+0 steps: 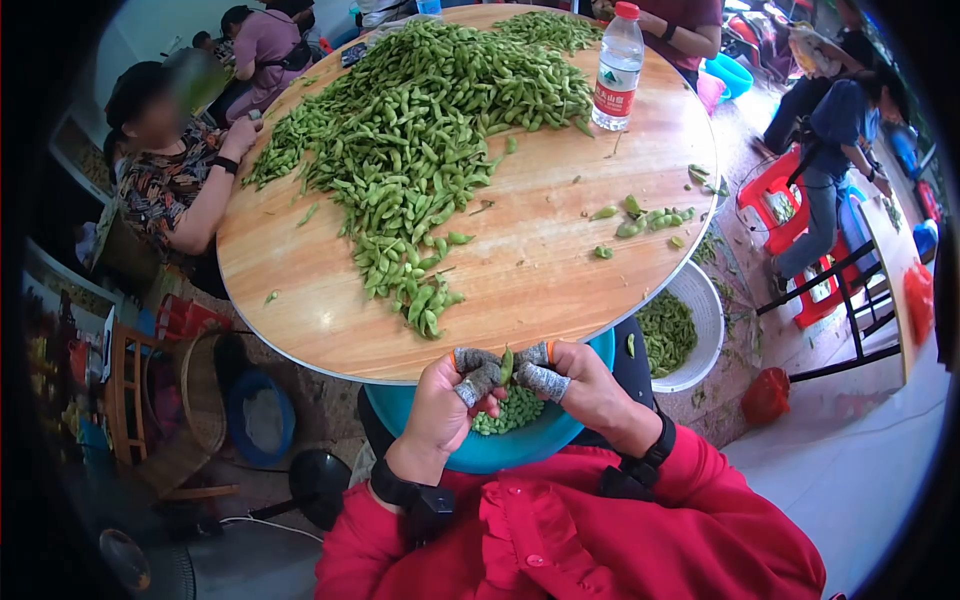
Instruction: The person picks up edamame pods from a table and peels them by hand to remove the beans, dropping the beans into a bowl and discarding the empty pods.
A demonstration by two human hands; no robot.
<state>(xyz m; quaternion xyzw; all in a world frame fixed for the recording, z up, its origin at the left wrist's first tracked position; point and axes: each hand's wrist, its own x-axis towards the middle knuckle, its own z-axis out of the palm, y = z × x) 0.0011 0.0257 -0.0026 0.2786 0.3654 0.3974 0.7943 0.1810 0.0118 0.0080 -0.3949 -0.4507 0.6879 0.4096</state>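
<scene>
Both of my hands meet just past the table's near edge, above a blue basin (455,455) on my lap. Pinched between them is one green soybean pod (506,366), held upright. My left hand (445,400) and my right hand (590,390) wear grey cloth finger covers on thumb and forefinger. Shelled green beans (508,412) lie in the basin below. A large heap of soybean pods (430,110) covers much of the round wooden table (540,240), its tip trailing toward my hands.
A water bottle (618,70) with a red cap stands at the table's far right. Several loose pods (655,220) lie near the right edge. A white basket (708,330) of pods or husks sits on the floor to the right. Other people sit around the table.
</scene>
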